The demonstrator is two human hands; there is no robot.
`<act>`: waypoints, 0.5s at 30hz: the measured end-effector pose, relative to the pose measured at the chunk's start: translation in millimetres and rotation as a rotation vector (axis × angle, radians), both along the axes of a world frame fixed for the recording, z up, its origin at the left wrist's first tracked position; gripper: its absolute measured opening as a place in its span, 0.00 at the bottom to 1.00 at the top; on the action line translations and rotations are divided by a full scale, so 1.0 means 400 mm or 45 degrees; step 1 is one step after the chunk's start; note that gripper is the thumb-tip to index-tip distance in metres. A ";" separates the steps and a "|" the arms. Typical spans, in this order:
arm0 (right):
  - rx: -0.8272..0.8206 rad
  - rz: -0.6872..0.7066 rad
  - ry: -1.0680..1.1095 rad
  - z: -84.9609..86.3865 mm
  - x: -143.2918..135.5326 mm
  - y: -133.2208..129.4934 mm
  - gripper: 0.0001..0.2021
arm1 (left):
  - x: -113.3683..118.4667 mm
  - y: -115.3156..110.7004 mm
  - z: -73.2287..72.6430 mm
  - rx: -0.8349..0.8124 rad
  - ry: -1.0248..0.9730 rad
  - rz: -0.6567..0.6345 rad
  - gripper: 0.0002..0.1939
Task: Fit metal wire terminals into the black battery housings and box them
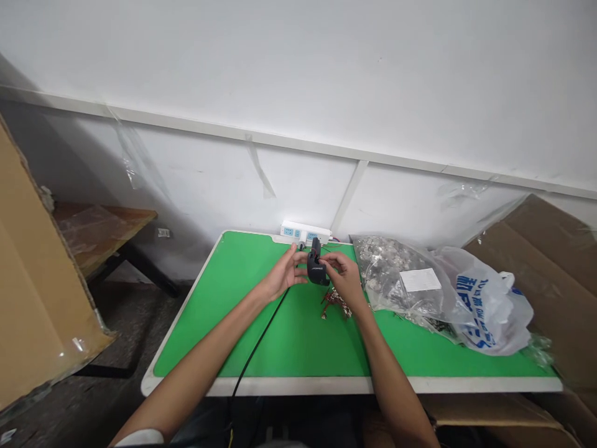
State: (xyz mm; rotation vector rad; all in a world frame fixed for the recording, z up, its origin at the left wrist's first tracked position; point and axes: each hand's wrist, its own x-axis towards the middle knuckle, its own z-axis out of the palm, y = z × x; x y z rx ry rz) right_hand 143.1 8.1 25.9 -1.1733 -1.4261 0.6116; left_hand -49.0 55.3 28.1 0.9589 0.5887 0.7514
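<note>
A black curved device (316,271) is held up over the green table (280,336), near its back edge. My left hand (285,272) is at the device's left side, fingers apart and spread toward it; whether they touch it is unclear. My right hand (342,274) pinches at the device's right side with thumb and fingers; any small part between the fingertips is too small to tell. Below my right hand lies a small pile of red wires with metal pieces (336,302). A black cable (261,336) runs across the table past my left hand.
A white power strip (305,231) sits at the table's back edge. To the right are a clear bag of metal parts (387,267) and a white plastic bag (501,311). Cardboard (536,267) stands behind them; another cardboard box (41,267) is at the left, before a wooden table (107,230).
</note>
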 end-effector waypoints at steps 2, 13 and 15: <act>0.031 -0.029 -0.051 0.005 0.000 -0.001 0.09 | 0.015 -0.014 -0.008 -0.066 -0.080 0.037 0.40; -0.057 -0.009 0.004 -0.005 -0.010 0.006 0.09 | 0.072 -0.052 -0.038 -0.262 -0.254 0.367 0.24; -0.091 0.027 0.065 -0.010 -0.012 0.009 0.10 | 0.072 -0.050 -0.037 -0.286 -0.276 0.392 0.22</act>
